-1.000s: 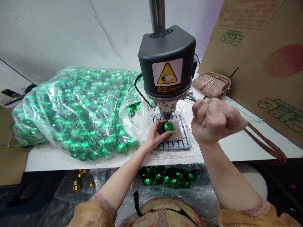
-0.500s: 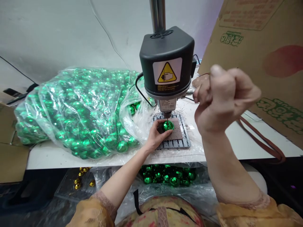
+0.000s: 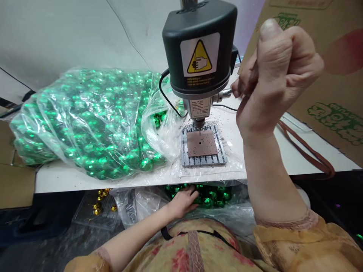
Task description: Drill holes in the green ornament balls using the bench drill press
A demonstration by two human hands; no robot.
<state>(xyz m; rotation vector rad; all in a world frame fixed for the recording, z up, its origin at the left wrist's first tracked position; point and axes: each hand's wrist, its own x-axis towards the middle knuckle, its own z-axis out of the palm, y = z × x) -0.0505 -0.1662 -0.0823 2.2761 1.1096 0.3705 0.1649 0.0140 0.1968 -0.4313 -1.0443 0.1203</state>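
My left hand [image 3: 183, 201] is down at the green faceted balls [image 3: 210, 200] in a plastic bag below the table edge. Its thumb and fingers look apart, though some fingertips are hidden among the balls. High on the right, my right hand [image 3: 279, 71] is closed round the feed handle of a drill press [image 3: 200, 49]; the fist covers most of that handle. Under the drill bit [image 3: 200, 132] lies a brown square board [image 3: 202, 145] with a small dark hole, on the slotted metal base [image 3: 204, 161]. No ball rests on the board.
A large clear bag of green balls [image 3: 93, 121] fills the left of the white table [image 3: 70, 181]. Gold balls [image 3: 98, 207] lie low at left. A cardboard box [image 3: 334, 94] and a brown strap [image 3: 312, 155] are at right. Dark shavings surround the base.
My left hand has left the drill base and dropped to the balls below the table edge. The green ball is gone from the board. My right hand appears higher in view, still on the handle.
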